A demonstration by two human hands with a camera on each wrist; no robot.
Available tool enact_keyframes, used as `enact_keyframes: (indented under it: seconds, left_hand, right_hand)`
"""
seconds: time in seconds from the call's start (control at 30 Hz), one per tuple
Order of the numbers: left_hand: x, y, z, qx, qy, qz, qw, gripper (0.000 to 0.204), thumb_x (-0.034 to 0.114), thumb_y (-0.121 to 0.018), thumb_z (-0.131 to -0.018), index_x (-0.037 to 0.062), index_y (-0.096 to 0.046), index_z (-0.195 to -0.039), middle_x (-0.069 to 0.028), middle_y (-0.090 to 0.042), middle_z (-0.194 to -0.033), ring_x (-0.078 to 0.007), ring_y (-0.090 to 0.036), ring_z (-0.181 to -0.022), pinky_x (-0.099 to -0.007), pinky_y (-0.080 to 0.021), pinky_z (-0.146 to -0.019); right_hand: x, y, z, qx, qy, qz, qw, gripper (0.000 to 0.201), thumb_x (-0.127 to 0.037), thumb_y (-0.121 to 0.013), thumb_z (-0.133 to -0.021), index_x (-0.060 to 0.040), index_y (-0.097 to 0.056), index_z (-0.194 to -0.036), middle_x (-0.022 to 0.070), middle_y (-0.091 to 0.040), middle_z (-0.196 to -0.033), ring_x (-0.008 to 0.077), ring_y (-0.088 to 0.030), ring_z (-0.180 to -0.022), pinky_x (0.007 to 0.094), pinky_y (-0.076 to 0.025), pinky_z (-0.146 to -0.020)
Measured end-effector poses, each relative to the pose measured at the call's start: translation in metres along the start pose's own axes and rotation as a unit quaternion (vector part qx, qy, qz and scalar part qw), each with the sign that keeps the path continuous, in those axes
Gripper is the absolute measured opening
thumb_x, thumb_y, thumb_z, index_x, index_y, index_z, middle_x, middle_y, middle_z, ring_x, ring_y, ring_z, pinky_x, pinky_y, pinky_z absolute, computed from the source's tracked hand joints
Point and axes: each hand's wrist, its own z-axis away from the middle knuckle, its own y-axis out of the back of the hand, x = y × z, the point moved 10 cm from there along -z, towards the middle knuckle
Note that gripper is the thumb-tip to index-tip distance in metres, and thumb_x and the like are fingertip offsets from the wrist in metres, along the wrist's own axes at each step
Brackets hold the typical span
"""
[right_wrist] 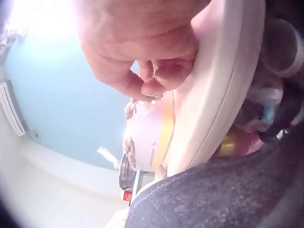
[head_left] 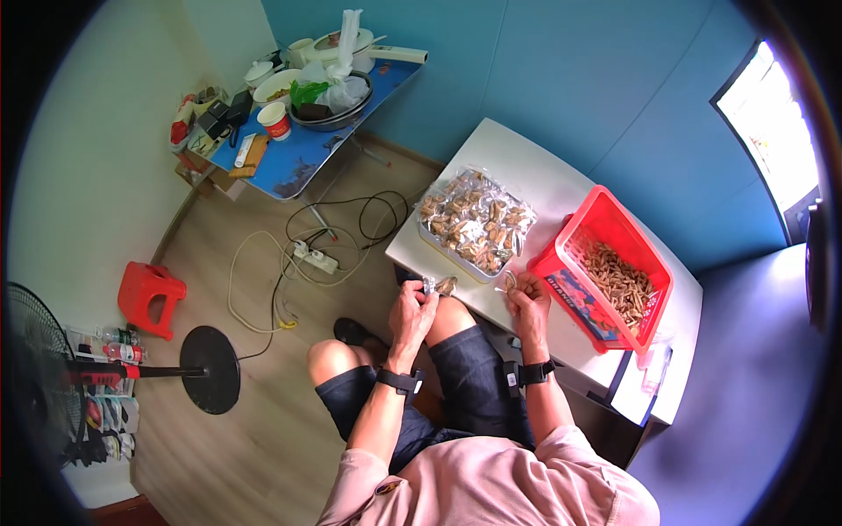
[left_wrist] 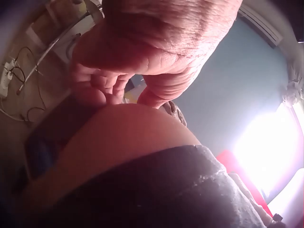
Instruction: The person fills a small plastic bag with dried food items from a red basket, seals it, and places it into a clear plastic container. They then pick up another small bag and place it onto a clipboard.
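The person's left hand [head_left: 412, 311] is just beside a bare knee [head_left: 452, 317], its fingers bent and its grip clamped on a small, crinkled, clear-plastic packet with brown contents [head_left: 445, 286]. That packet lies at one o'clock from the hand, before the near edge of the white, smooth-topped bench [head_left: 502, 147]. The right hand [head_left: 530, 302] is at three o'clock from the packet, its thumb and fingers together on a thin, pale piece [head_left: 509, 282], which is too small and blurred to identify fairly, even in the right wrist view.

At twelve o'clock from the gap between the hands, a rectangular, clear-sided plastic tub [head_left: 456, 259] stands on the bench, heaped with clear packets of brown pieces [head_left: 478, 215]. At two o'clock from the right hand sits a bright red, rectangular plastic basket [head_left: 599, 210], holding loose, slender brown pieces [head_left: 618, 285].

Well apart, between ten and eleven o'clock from the hands, is a blue-topped folding bench [head_left: 303, 171] bearing a red-and-white paper cup [head_left: 274, 121] and other household items. A red plastic stool [head_left: 152, 298] is on the floor at nine o'clock.
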Motion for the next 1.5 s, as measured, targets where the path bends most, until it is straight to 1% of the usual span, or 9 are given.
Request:
enact_keyframes:
  seconds: [0.13,0.3,0.4,0.47,0.6,0.7,0.87,1.13,1.5]
  left_hand:
    - [-0.015,-0.014,-0.011,-0.020,0.039,0.046,0.998,0.026,0.026,-0.067,-0.083,0.0057,-0.062,-0.099,-0.0092,-0.068,-0.082,-0.0291,-0.066,-0.077,-0.0408,-0.051,-0.070]
    - [-0.018,-0.012,-0.015,0.012,0.057,0.132,0.990,0.018,0.020,-0.066,-0.086,0.0018,-0.066,-0.087,-0.0087,-0.068,-0.073,-0.0187,-0.063,-0.064,-0.0332,-0.050,-0.062]
    - [-0.001,-0.005,-0.009,-0.019,0.065,0.194,0.979,0.018,0.017,-0.062,-0.091,-0.0006,-0.064,-0.086,-0.0007,-0.063,-0.073,-0.0052,-0.053,-0.063,-0.0218,-0.043,-0.056]
    - [0.022,0.010,0.001,-0.038,0.074,0.210,0.974,0.018,0.016,-0.062,-0.091,0.0000,-0.064,-0.085,-0.0009,-0.063,-0.072,-0.0044,-0.053,-0.063,-0.0211,-0.042,-0.055]
    - [0.047,0.028,0.026,-0.071,0.073,0.235,0.967,0.016,0.016,-0.063,-0.091,0.0014,-0.063,-0.084,-0.0014,-0.063,-0.071,-0.0042,-0.054,-0.061,-0.0199,-0.042,-0.055]
    - [0.054,0.037,0.049,-0.054,0.028,0.257,0.965,0.015,0.013,-0.065,-0.089,0.0027,-0.062,-0.080,-0.0012,-0.063,-0.070,-0.0050,-0.056,-0.063,-0.0216,-0.047,-0.058]
    - [0.062,0.073,0.095,-0.016,0.003,0.145,0.989,0.014,0.011,-0.067,-0.087,0.0003,-0.063,-0.080,-0.0037,-0.067,-0.072,-0.0060,-0.059,-0.068,-0.0250,-0.049,-0.060]
    - [0.034,0.092,0.152,-0.020,0.028,0.035,0.999,0.014,0.017,-0.068,-0.079,0.0035,-0.064,-0.081,-0.0126,-0.069,-0.074,-0.0266,-0.068,-0.069,-0.0372,-0.051,-0.059]
    - [0.049,0.073,0.176,-0.148,0.077,0.289,0.943,0.026,0.025,-0.057,-0.094,0.0014,-0.063,-0.087,-0.0041,-0.068,-0.081,-0.0102,-0.063,-0.071,-0.0243,-0.053,-0.064]
  right_hand:
    - [-0.004,0.001,-0.001,-0.011,0.015,0.116,0.993,0.021,0.007,-0.057,-0.074,-0.0008,-0.055,-0.093,-0.0015,-0.048,-0.070,0.0059,-0.043,-0.053,0.0212,-0.031,-0.045]
    - [-0.020,0.004,0.003,-0.005,0.032,0.318,0.948,0.028,0.004,-0.059,-0.074,-0.0012,-0.057,-0.102,0.0025,-0.051,-0.072,0.0126,-0.053,-0.064,0.0294,-0.045,-0.056]
    - [-0.045,-0.011,0.018,-0.023,0.060,0.469,0.881,0.035,-0.001,-0.062,-0.077,-0.0035,-0.057,-0.112,0.0085,-0.056,-0.079,0.0186,-0.058,-0.069,0.0346,-0.049,-0.061]
    - [-0.066,-0.030,0.032,-0.038,0.150,0.614,0.774,0.040,-0.005,-0.066,-0.079,-0.0041,-0.055,-0.117,0.0122,-0.058,-0.089,0.0206,-0.058,-0.066,0.0345,-0.049,-0.061]
    - [-0.087,-0.075,0.071,-0.174,0.138,0.389,0.894,0.033,-0.010,-0.068,-0.083,-0.0020,-0.058,-0.114,0.0069,-0.058,-0.089,0.0131,-0.054,-0.062,0.0270,-0.046,-0.057]
    - [-0.046,-0.101,0.095,-0.260,-0.062,0.171,0.948,0.030,-0.020,-0.066,-0.090,0.0016,-0.060,-0.110,0.0000,-0.058,-0.082,0.0060,-0.051,-0.068,0.0226,-0.044,-0.058]
    - [-0.015,-0.141,0.131,-0.366,-0.135,0.147,0.909,0.029,-0.023,-0.065,-0.091,-0.0004,-0.063,-0.109,0.0002,-0.064,-0.080,0.0065,-0.059,-0.066,0.0191,-0.045,-0.054]
    - [-0.002,-0.156,0.191,-0.451,-0.184,0.197,0.851,0.031,-0.026,-0.064,-0.092,0.0012,-0.069,-0.105,0.0020,-0.068,-0.082,0.0061,-0.059,-0.066,0.0192,-0.045,-0.058]
    - [-0.001,-0.130,0.177,-0.401,-0.146,0.248,0.870,0.028,-0.021,-0.051,-0.097,0.0000,-0.061,-0.081,0.0064,-0.066,-0.068,0.0101,-0.062,-0.053,0.0190,-0.045,-0.043]
